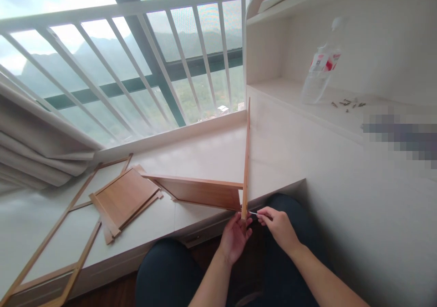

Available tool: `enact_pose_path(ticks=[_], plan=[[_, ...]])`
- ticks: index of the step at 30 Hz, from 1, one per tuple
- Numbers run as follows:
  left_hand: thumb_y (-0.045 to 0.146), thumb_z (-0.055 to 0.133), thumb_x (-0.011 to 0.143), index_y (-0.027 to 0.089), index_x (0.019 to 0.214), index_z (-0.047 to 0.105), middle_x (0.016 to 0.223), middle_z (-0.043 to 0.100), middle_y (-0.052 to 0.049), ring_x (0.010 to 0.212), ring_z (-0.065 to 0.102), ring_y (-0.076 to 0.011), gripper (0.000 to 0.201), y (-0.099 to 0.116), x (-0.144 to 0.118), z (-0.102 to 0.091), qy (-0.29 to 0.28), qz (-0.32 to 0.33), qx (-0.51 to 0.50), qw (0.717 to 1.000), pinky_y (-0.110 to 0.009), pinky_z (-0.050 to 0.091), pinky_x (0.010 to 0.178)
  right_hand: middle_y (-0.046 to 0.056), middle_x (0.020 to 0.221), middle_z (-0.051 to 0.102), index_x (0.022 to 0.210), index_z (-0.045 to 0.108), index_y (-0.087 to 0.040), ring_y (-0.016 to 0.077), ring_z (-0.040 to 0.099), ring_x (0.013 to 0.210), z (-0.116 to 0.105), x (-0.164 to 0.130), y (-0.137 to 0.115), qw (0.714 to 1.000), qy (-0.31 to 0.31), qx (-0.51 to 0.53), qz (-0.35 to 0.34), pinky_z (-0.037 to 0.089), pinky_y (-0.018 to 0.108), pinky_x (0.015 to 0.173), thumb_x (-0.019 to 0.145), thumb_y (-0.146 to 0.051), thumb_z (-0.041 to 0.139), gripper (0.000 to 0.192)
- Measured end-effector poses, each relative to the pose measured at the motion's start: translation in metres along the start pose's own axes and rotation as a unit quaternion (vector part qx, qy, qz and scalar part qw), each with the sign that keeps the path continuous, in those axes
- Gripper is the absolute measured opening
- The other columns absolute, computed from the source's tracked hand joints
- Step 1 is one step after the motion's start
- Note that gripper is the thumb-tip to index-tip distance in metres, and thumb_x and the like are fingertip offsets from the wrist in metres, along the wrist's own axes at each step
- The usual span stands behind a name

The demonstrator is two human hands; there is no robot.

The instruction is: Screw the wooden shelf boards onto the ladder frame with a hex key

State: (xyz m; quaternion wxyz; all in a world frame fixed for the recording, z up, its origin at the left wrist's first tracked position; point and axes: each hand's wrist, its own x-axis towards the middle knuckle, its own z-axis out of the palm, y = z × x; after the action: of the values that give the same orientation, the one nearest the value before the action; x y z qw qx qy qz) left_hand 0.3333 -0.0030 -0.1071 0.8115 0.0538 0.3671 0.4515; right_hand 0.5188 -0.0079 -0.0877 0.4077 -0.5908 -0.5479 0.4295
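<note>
Curtain (44, 143): gathered at the far left, beside the white railing (102, 12) by which the window side is bounded.
Slim wooden frame (78, 268): laid flat on the white bench (146, 227), its long axis slanted from the near left corner toward the railing.
Stacked panels (128, 191): piled askew, partly over the frame, by which its right side is interrupted from view.
Standing panel (205, 193): set on edge on the bench, its long axis run left to right; its right end is met by the long rail.
Left hand (234, 239): wrapped around the near end of the rail, which is grasped from below; some fingers are hidden by the wood.
Long rail (246, 161): located at mid-bench, pointed away from the person toward the railing, its narrow edge turned up, roughly square to the standing panel.
Thin tool (253, 213): aimed leftward at the rail's near end; whether its tip is seated cannot be told.
Right hand (278, 225): pinched on the tool.
Cabinet wall (341, 161): the right side is blocked by it.
Bottle (319, 77): stood on the shelf (288, 93).
Screws (346, 102): scattered just right of the bottle.
</note>
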Motion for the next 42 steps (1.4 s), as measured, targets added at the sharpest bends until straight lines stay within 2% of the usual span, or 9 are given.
enact_pose_path(ticks=[12, 19, 22, 25, 28, 32, 35, 39, 42], plan=[[0.026, 0.066, 0.091, 0.015, 0.113, 0.070, 0.110, 0.074, -0.008, 0.091, 0.071, -0.0168, 0.025, 0.001, 0.000, 0.005, 0.006, 0.006, 0.002, 1.000, -0.027, 0.056, 0.071, 0.005, 0.080, 0.077, 0.090, 0.077, -0.022, 0.0240, 0.073, 0.075, 0.000, 0.002, 0.001, 1.000, -0.008, 0.014, -0.008, 0.057, 0.033, 0.072, 0.088, -0.039, 0.060, 0.024], [0.028, 0.068, 0.090, 0.016, 0.119, 0.068, 0.116, 0.072, -0.010, 0.092, 0.072, -0.0178, 0.031, 0.000, 0.003, -0.001, 0.009, 0.008, 0.010, 1.000, -0.026, 0.056, 0.071, 0.005, 0.099, 0.079, 0.095, 0.080, -0.028, 0.0271, 0.074, 0.091, -0.001, 0.000, 0.003, 0.987, 0.000, -0.088, -0.134, 0.057, 0.038, 0.086, 0.094, -0.034, 0.054, 0.026], [0.026, 0.067, 0.090, 0.016, 0.116, 0.069, 0.114, 0.073, -0.010, 0.090, 0.071, -0.0173, 0.028, 0.001, 0.002, 0.001, 0.025, 0.007, 0.010, 1.000, -0.026, 0.055, 0.069, 0.005, 0.104, 0.079, 0.100, 0.080, -0.028, 0.0271, 0.074, 0.096, 0.000, -0.001, 0.005, 0.984, 0.007, -0.090, -0.156, 0.056, 0.040, 0.092, 0.095, -0.034, 0.054, 0.028], [0.025, 0.064, 0.092, 0.016, 0.113, 0.070, 0.112, 0.073, -0.010, 0.089, 0.071, -0.0169, 0.024, 0.002, 0.002, 0.002, 0.036, 0.005, 0.008, 0.999, -0.025, 0.054, 0.068, 0.005, 0.106, 0.079, 0.101, 0.080, -0.028, 0.0282, 0.074, 0.097, 0.000, 0.001, 0.007, 0.991, 0.010, -0.059, -0.121, 0.057, 0.042, 0.094, 0.092, -0.036, 0.059, 0.025], [0.025, 0.065, 0.091, 0.016, 0.112, 0.070, 0.112, 0.073, -0.009, 0.089, 0.070, -0.0167, 0.023, 0.002, 0.003, 0.002, 0.036, 0.007, 0.011, 0.999, -0.025, 0.054, 0.068, 0.007, 0.098, 0.080, 0.099, 0.079, -0.023, 0.0276, 0.076, 0.087, 0.000, 0.008, 0.009, 0.999, 0.000, 0.034, -0.026, 0.061, 0.041, 0.082, 0.087, -0.040, 0.064, 0.026], [0.026, 0.067, 0.090, 0.016, 0.111, 0.071, 0.114, 0.073, -0.009, 0.088, 0.070, -0.0166, 0.024, 0.001, 0.003, 0.003, 0.037, 0.016, 0.024, 0.999, -0.024, 0.054, 0.067, 0.008, 0.072, 0.076, 0.079, 0.074, -0.017, 0.0235, 0.074, 0.066, 0.003, 0.021, 0.008, 0.981, -0.046, 0.166, 0.084, 0.062, 0.034, 0.062, 0.078, -0.046, 0.071, 0.030], [0.028, 0.065, 0.091, 0.016, 0.111, 0.071, 0.114, 0.073, -0.010, 0.088, 0.069, -0.0166, 0.024, 0.002, 0.001, 0.004, 0.041, 0.021, 0.030, 0.998, -0.024, 0.053, 0.067, 0.008, 0.065, 0.073, 0.071, 0.069, -0.015, 0.0191, 0.070, 0.054, 0.006, 0.027, 0.007, 0.961, -0.072, 0.221, 0.147, 0.059, 0.030, 0.052, 0.072, -0.046, 0.076, 0.031], [0.028, 0.062, 0.093, 0.015, 0.110, 0.071, 0.114, 0.073, -0.010, 0.089, 0.069, -0.0164, 0.023, 0.002, -0.001, 0.003, 0.046, 0.020, 0.030, 0.998, -0.025, 0.053, 0.069, 0.007, 0.065, 0.073, 0.071, 0.070, -0.015, 0.0179, 0.068, 0.054, 0.011, 0.024, 0.006, 0.959, -0.050, 0.229, 0.161, 0.058, 0.029, 0.052, 0.072, -0.043, 0.077, 0.029], [0.028, 0.061, 0.093, 0.015, 0.111, 0.071, 0.114, 0.073, -0.010, 0.088, 0.069, -0.0166, 0.023, 0.002, 0.000, 0.002, 0.051, 0.019, 0.031, 0.998, -0.026, 0.052, 0.070, 0.007, 0.068, 0.074, 0.076, 0.075, -0.017, 0.0210, 0.070, 0.060, 0.012, 0.016, 0.006, 0.983, -0.013, 0.151, 0.103, 0.058, 0.032, 0.056, 0.079, -0.044, 0.070, 0.027]])
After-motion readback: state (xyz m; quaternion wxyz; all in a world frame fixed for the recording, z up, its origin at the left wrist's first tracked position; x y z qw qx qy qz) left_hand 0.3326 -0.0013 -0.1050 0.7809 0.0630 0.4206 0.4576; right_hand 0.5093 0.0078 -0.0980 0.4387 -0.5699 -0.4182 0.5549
